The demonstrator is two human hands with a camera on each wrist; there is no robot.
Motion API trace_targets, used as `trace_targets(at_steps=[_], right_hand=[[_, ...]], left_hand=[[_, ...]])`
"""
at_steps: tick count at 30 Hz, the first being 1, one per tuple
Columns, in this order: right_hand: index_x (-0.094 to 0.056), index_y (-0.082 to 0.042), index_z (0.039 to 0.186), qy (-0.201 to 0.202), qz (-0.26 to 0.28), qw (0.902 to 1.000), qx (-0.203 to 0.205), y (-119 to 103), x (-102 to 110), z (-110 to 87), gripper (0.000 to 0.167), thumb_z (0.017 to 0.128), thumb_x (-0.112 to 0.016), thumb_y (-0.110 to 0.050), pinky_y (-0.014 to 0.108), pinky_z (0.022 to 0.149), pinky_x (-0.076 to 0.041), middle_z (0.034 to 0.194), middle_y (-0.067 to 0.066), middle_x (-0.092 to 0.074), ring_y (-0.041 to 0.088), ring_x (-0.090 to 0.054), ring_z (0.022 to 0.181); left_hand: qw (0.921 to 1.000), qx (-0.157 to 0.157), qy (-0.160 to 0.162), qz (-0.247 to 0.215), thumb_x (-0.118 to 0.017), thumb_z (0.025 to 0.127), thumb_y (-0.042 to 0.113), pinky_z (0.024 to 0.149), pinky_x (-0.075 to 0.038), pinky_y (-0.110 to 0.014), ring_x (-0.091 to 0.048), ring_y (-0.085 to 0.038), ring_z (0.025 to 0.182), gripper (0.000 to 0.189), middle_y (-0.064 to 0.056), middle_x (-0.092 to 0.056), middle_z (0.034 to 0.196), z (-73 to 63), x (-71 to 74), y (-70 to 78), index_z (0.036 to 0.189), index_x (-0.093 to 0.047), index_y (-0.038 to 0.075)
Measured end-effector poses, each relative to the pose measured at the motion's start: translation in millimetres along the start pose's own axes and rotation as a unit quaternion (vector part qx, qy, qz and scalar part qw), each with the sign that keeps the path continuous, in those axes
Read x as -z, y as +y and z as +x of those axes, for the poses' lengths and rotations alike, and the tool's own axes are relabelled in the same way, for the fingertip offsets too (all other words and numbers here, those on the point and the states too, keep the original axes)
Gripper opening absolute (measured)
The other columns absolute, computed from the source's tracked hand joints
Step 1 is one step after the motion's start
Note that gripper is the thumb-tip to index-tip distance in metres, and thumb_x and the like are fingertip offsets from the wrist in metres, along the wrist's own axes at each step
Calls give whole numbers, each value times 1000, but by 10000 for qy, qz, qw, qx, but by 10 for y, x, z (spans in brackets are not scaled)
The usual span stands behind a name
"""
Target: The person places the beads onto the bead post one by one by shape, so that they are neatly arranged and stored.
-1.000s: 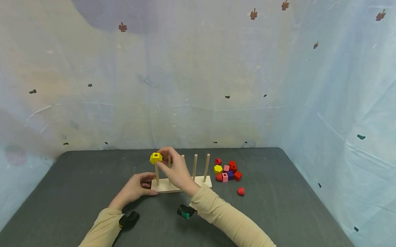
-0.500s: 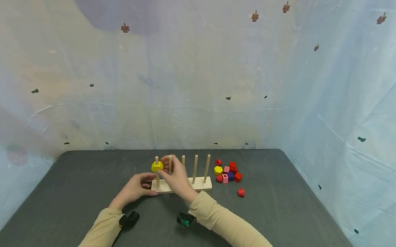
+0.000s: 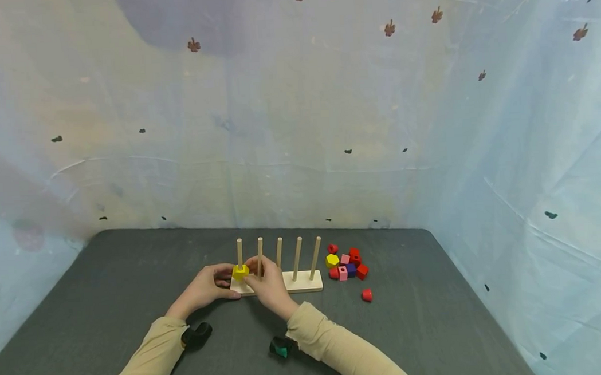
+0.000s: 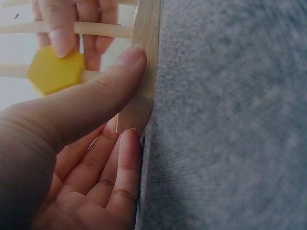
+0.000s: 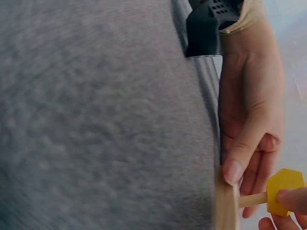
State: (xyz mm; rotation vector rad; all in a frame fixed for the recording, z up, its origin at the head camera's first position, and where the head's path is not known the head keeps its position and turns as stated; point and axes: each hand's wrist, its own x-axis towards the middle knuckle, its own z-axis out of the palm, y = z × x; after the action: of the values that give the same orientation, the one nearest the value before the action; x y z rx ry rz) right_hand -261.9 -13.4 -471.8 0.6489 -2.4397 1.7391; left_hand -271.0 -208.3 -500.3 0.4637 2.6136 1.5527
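Note:
A pale wooden peg stand (image 3: 306, 282) with several upright pegs stands on the table. My left hand (image 3: 203, 287) grips its left end, the thumb along the front and fingers at the end and behind, as the left wrist view also shows. A yellow hexagonal bead (image 3: 240, 272) is threaded on the leftmost peg (image 3: 239, 250), low down. In the left wrist view a short stretch of peg shows between the bead (image 4: 56, 72) and the base. My right hand (image 3: 271, 287) pinches this bead, its thumb on the near face; the second peg passes close by its fingers.
Right of the stand lies a loose cluster of beads: a yellow hexagon (image 3: 332, 260), a dark blue cube (image 3: 351, 270), pink cubes (image 3: 343, 273) and several red pieces (image 3: 362, 271). One red bead (image 3: 367, 295) lies apart, nearer me. A patterned curtain (image 3: 276, 126) hangs behind the dark table (image 3: 432, 317).
My right hand has moved down with the yellow hexagonal bead, from the top of the leftmost peg to near the base. My left hand has stayed on the stand's end.

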Motion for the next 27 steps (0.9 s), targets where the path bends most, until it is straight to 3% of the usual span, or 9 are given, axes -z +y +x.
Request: trace_targets(at_steps=[8,14,21,27], right_hand=[[-62,1,103,-69,-7,10000,-31,45,-12,-26,23,82,-69,7,37,83,-52,98,10,-65,22,-63,93],[-64,-1,103,-79,-276,9995,-150,66,-20,-19,24,81,-71,6,31,82,-51,97,6,-66,24,-63,94],[-63,2,105,-79,-378,9993,-22,72,-27,-13,28,79,-71,8,28,82,-50,98,8,-66,26,-63,94],[-61,1,112,-202,-440,9988,91,89,15,-53,35,79,-70,9,30,86,-49,107,13,-65,26,-62,100]], left_hand=[[10000,-1,-11,27,-86,69,20,83,-54,-35,-60,-31,108,75,-21,-58,125,4,-3,-7,132,-53,-4],[10000,17,-9,-34,-86,70,19,82,-54,-33,-59,-32,108,74,-20,-58,125,-4,-1,3,132,-53,-4],[10000,21,31,-22,-86,69,19,82,-54,-34,-59,-32,108,74,-21,-58,124,-11,2,5,131,-54,-4],[10000,11,34,-49,-86,69,18,82,-54,-33,-59,-32,108,73,-21,-58,124,-5,-1,1,131,-54,-4]])
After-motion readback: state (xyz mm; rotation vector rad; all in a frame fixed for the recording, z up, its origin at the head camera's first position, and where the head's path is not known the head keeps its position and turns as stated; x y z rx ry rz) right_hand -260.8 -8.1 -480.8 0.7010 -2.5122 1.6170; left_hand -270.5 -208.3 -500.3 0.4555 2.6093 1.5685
